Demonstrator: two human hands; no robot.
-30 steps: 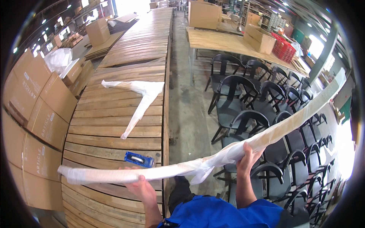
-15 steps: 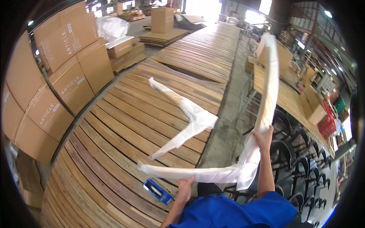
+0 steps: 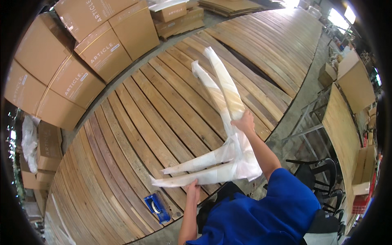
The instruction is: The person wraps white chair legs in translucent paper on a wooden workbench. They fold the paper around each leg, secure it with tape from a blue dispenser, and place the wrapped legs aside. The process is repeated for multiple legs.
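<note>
A long L-shaped piece wrapped in white foam sheet (image 3: 230,96) lies over the edge of the slatted wooden table (image 3: 139,122). My right hand (image 3: 244,121) is closed round its far arm, a little above the bend. With my left hand (image 3: 193,189) I grip the near arm from below, close to its middle. A second wrapped L-shaped piece (image 3: 196,161) rests flat on the slats just beyond, bent the same way, nearly touching the first. Left of my left hand sits a blue tape dispenser (image 3: 157,208) with a pale roll.
Stacked cardboard boxes (image 3: 104,53) line the table's far left side. To the right stand a plywood-topped bench (image 3: 341,134) on a metal frame, an open carton (image 3: 363,163), a red crate (image 3: 359,204) and black chair frames (image 3: 322,175). A dark gap (image 3: 253,65) splits the slatted surface.
Both hands have brought the held piece left and down onto the table, beside the other wrapped piece. Its far arm, raised before, now lies along that piece. The view has turned.
</note>
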